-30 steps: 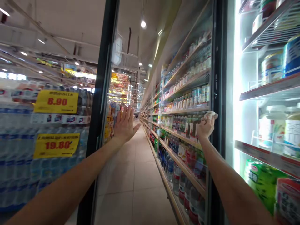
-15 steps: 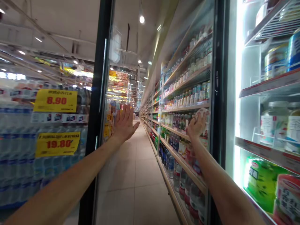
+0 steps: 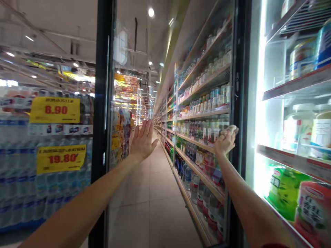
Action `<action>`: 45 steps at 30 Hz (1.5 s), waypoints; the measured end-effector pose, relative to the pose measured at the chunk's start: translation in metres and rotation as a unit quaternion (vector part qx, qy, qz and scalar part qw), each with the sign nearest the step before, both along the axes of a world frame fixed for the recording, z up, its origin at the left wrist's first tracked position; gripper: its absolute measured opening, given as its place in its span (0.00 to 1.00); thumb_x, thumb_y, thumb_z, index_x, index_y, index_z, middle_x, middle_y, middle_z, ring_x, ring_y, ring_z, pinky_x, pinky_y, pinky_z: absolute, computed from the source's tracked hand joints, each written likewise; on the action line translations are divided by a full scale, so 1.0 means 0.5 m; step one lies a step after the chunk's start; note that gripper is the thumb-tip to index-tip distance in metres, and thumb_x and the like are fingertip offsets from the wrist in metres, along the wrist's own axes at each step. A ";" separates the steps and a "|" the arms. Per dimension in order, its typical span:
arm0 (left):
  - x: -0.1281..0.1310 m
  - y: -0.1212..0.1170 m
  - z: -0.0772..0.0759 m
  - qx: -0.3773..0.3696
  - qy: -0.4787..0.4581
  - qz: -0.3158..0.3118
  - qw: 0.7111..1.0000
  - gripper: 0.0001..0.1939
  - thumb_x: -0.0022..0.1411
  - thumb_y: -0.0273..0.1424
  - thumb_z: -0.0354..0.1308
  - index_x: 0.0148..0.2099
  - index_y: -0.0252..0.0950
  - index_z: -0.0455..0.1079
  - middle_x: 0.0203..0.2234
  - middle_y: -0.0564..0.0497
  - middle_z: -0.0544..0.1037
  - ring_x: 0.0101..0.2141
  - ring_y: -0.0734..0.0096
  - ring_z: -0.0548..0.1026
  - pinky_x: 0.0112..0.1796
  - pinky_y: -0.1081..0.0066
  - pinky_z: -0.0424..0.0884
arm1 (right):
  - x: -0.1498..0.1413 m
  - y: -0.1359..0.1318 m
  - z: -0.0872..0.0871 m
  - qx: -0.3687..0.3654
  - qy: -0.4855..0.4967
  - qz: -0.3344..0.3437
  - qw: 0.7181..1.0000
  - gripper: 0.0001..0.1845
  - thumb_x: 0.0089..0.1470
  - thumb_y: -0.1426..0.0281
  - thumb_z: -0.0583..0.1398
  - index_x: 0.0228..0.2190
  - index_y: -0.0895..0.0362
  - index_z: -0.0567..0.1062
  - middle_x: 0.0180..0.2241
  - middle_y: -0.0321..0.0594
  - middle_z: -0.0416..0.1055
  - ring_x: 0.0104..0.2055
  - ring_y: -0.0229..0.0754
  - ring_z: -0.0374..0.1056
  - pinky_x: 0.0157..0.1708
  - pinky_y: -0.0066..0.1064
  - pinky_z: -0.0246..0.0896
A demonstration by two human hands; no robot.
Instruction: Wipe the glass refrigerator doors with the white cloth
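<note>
An open glass cooler door (image 3: 129,213) with a black frame stands in front of me, and shelves of bottles show through or in its pane. My left hand (image 3: 143,139) lies flat against the glass left of its middle, fingers stretched and the palm toward the pane. At the right side of the pane, my right hand (image 3: 224,142) grips a crumpled pale cloth (image 3: 230,130) and presses it on the glass beside the black frame edge. Part of the cloth is hidden under the fingers.
Lit cooler shelves (image 3: 292,162) with bottles, cans and a green pack (image 3: 284,189) stand close on the right. To the left, stacked water bottles (image 3: 20,179) carry yellow price signs (image 3: 55,109). A tiled aisle floor (image 3: 134,227) shows behind the pane.
My right hand has moved the cloth right and slightly down, to the frame's edge. My left hand appears a little further right and lower. The view has shifted slightly.
</note>
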State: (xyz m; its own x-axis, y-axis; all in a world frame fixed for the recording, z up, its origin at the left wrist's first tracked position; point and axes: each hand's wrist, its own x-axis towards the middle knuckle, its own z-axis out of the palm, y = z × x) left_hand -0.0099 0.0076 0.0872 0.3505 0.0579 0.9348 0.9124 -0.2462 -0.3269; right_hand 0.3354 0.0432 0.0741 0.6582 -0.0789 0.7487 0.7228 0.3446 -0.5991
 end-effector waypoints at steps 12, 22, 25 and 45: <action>0.000 0.008 -0.005 -0.005 -0.005 -0.019 1.000 0.36 0.62 0.39 0.46 0.66 0.32 0.35 0.62 0.41 0.48 0.62 0.60 0.44 0.60 0.55 0.39 | -0.090 -0.013 -0.057 0.008 -0.212 0.004 0.977 0.23 0.54 0.70 0.47 0.51 0.56 0.66 0.58 0.48 0.57 0.62 0.49 0.48 0.58 0.54 0.39; 0.009 0.006 -0.032 0.005 0.017 -0.012 1.000 0.35 0.62 0.39 0.46 0.65 0.32 0.37 0.62 0.41 0.48 0.63 0.61 0.42 0.60 0.55 0.41 | -0.265 -0.035 -0.084 -0.005 -0.513 0.044 0.858 0.24 0.53 0.72 0.50 0.52 0.50 0.65 0.58 0.38 0.59 0.64 0.41 0.44 0.62 0.45 0.35; 0.006 0.003 -0.036 -0.007 0.021 -0.011 1.000 0.34 0.63 0.38 0.45 0.65 0.33 0.36 0.62 0.41 0.49 0.63 0.62 0.42 0.60 0.55 0.41 | -0.174 -0.032 -0.090 -0.013 -0.386 0.016 0.922 0.24 0.54 0.70 0.49 0.52 0.51 0.65 0.58 0.41 0.59 0.63 0.43 0.48 0.60 0.49 0.36; 0.031 -0.004 -0.079 -0.041 0.032 0.001 0.999 0.34 0.63 0.37 0.43 0.65 0.31 0.35 0.62 0.42 0.47 0.63 0.62 0.41 0.60 0.56 0.39 | -0.085 -0.019 -0.075 -0.027 -0.070 0.005 0.997 0.26 0.53 0.70 0.46 0.54 0.56 0.63 0.60 0.49 0.52 0.63 0.51 0.47 0.57 0.56 0.41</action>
